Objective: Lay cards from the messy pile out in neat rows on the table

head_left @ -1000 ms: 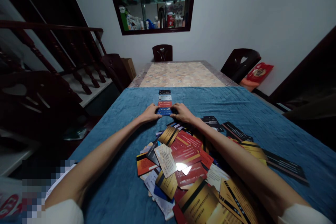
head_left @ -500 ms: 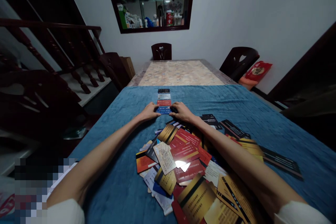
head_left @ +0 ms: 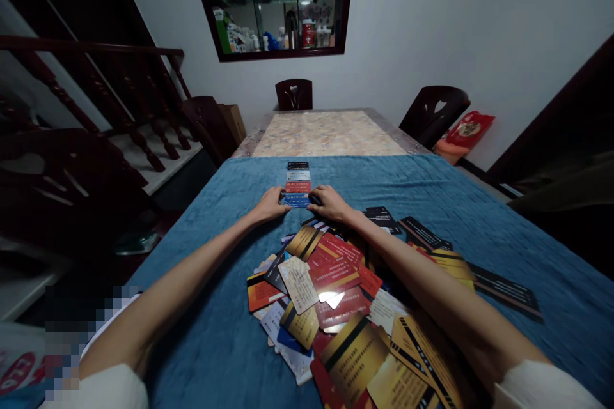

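A blue card (head_left: 297, 200) lies on the cloth at the near end of a column of cards. Its left edge is touched by the thumb and fingers of my left hand (head_left: 272, 203). My right hand (head_left: 330, 203) pinches the opposite edge, and a dark patch under its fingers cannot be made out. Beyond the blue card, a red card (head_left: 298, 187), a pale silver card (head_left: 298, 176) and a black card (head_left: 298, 166) follow in line. Closer to me spreads a heap of mixed cards (head_left: 336, 275), partly hidden under my right forearm.
A blue cloth (head_left: 201, 281) covers the near part of the table (head_left: 336, 131). Several dark cards (head_left: 425, 232) lie right of the heap. Chairs (head_left: 434, 115) stand around the table. A wooden railing (head_left: 96, 48) is on the left, and a glass-shelved cabinet (head_left: 283, 57) is set into the wall.
The view has shifted slightly. Both hands stay at the sides of the blue card, and the column and heap look the same.
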The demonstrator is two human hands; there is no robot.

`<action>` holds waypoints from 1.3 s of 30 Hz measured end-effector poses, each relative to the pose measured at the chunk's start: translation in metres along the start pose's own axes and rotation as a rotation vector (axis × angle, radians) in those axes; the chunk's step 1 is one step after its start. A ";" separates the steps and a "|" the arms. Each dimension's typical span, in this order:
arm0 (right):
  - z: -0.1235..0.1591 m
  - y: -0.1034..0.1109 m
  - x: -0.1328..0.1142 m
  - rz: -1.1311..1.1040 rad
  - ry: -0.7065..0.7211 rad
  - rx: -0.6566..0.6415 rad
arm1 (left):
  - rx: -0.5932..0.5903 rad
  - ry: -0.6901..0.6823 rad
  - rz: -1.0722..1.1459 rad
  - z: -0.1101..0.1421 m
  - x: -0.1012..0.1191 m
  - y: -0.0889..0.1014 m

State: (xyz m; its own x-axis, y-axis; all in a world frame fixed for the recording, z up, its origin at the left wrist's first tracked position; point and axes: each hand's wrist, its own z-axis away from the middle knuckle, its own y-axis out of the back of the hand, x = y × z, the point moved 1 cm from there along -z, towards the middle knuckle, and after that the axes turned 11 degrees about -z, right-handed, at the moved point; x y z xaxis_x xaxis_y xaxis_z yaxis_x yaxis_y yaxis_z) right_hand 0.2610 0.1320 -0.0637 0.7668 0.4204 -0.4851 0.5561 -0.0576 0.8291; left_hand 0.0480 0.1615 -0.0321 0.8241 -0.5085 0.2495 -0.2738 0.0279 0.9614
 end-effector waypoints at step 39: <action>0.068 0.038 -0.065 -0.168 0.275 -0.357 | -0.205 -0.126 -0.190 0.105 0.085 0.030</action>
State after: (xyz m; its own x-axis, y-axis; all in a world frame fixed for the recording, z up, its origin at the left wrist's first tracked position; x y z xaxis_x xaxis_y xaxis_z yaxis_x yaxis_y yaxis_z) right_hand 0.2541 0.0410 -0.0199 0.5355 0.6239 -0.5692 0.4833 0.3263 0.8124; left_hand 0.0581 0.0289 0.0055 0.7797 -0.6234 0.0587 -0.0043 0.0885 0.9961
